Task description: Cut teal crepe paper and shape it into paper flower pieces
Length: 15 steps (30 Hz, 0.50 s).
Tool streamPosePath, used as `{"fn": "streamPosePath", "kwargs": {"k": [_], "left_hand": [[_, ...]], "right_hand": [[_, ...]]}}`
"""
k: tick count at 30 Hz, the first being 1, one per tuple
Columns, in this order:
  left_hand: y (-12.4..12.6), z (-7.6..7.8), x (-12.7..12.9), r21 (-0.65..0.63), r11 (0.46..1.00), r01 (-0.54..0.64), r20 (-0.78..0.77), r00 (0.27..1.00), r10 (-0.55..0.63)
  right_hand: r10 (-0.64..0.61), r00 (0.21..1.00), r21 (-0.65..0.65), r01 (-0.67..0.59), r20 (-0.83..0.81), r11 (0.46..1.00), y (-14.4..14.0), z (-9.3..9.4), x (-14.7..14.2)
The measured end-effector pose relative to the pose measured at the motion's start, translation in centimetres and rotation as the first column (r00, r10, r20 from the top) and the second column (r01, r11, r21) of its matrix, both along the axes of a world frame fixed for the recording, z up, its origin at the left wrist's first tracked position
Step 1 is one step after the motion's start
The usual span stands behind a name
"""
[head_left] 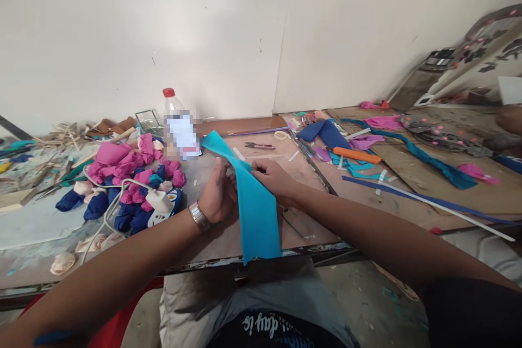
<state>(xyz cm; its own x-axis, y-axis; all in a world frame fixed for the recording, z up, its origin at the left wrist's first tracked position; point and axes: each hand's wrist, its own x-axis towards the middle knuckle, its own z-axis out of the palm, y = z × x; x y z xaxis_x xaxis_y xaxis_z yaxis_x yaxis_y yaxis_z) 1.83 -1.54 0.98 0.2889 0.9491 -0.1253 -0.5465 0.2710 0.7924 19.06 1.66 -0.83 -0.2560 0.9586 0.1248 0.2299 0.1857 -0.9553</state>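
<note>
Pinching a long turquoise fabric strip (256,204) from both sides over the near middle of the worktable (367,196): left hand (218,193), wristwatch (199,216) on its wrist, closing on the strip's left edge, right hand (274,178) with fingers clamped together on its right edge. Running from the far side by the red-capped plastic bottle (178,125) and draping over the table's near edge. Lying to the left, a heap of pink and blue fabric rolls (130,179); resting farther right, small snips (259,145) and an orange-handled cutter (355,155).
</note>
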Motion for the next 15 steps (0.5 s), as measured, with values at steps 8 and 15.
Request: {"fn": "streamPosePath", "kwargs": {"k": [8, 15], "left_hand": [[0.2, -0.6, 0.1, -0.024, 0.998, 0.060, 0.006, 0.998, -0.060], [1.1, -0.8, -0.5, 0.048, 0.987, -0.151, -0.049, 0.987, 0.154]], "right_hand": [[-0.017, 0.991, -0.080, 0.006, -0.135, 0.997, 0.2, 0.1, 0.1], [-0.090, 0.957, -0.083, 0.069, -0.274, 0.994, 1.4, 0.6, 0.6]]}}
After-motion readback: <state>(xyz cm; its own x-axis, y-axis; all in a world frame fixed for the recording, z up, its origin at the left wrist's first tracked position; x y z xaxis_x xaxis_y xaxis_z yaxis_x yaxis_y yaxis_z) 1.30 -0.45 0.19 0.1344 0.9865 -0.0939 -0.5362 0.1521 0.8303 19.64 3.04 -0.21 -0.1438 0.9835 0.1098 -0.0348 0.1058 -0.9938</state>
